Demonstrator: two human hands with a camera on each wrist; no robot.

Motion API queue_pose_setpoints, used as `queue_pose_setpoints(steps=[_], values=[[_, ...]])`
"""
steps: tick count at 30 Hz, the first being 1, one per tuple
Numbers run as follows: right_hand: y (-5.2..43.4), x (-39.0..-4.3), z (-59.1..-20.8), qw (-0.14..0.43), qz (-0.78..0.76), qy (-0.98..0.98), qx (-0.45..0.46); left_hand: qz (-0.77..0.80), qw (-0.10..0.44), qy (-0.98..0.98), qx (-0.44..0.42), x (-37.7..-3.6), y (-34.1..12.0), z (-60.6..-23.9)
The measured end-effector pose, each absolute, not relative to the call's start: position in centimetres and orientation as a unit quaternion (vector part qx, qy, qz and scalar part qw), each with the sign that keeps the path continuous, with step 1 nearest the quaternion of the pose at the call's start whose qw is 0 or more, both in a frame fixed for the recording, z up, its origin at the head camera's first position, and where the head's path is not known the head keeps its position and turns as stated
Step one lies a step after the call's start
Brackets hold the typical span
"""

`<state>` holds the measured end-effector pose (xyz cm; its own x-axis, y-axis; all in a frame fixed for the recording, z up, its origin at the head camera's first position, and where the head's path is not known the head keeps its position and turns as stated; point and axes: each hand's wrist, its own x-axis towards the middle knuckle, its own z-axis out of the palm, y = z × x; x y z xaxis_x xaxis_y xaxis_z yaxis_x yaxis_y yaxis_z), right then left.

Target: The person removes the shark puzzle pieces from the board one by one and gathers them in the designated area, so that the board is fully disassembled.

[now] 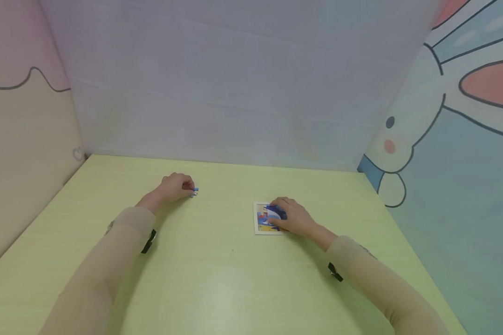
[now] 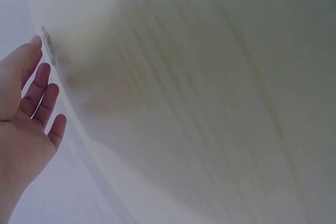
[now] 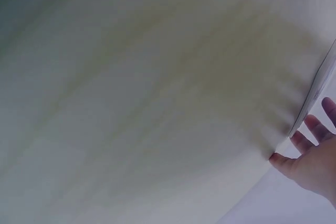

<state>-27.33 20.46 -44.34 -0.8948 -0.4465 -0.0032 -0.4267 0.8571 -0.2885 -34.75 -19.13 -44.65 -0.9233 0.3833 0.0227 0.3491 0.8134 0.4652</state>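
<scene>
Between the thumb and fingertips of my left hand [image 1: 176, 187] is a small jigsaw puzzle piece [image 1: 195, 192], blue and white, just above the far left part of the table. In the left wrist view the piece [image 2: 47, 44] shows edge-on by the thumb tip. My right hand [image 1: 294, 217] rests over the right side of a white-framed jigsaw puzzle [image 1: 261, 221] with a blue, white and yellow picture, hiding part of it. Seen from the right wrist, the fingers lie relaxed along the edge of the puzzle frame [image 3: 315, 88].
Both hands work over a pale yellow table [image 1: 218, 274]. A light grey cloth [image 1: 234, 83] hangs behind it. Printed panels stand at both sides, the right panel [image 1: 457, 186] bearing a cartoon rabbit.
</scene>
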Motion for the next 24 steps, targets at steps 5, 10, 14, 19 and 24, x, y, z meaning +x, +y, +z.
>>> queue_pose_setpoints(steps=[5, 10, 14, 19, 24], values=[[21.2, -27.0, -44.3, 0.030, -0.160, 0.964, -0.210, 0.236, 0.010, 0.950, 0.206, -34.0, -17.2, -43.1], [21.9, -26.7, -44.8, 0.002, -0.177, 0.965, -0.192, 0.242, -0.010, 0.946, 0.215, -33.3, -14.4, -42.0], [21.9, -26.5, -45.5, -0.015, -0.181, 0.967, -0.181, 0.249, -0.021, 0.943, 0.219, -32.7, -12.0, -41.7], [21.8, -26.4, -45.8, -0.023, -0.180, 0.969, -0.168, 0.271, -0.025, 0.937, 0.218, -32.0, -8.8, -41.6], [21.7, -26.4, -45.8, -0.025, -0.174, 0.970, -0.168, 0.274, -0.015, 0.937, 0.217, -31.5, -5.9, -42.1]])
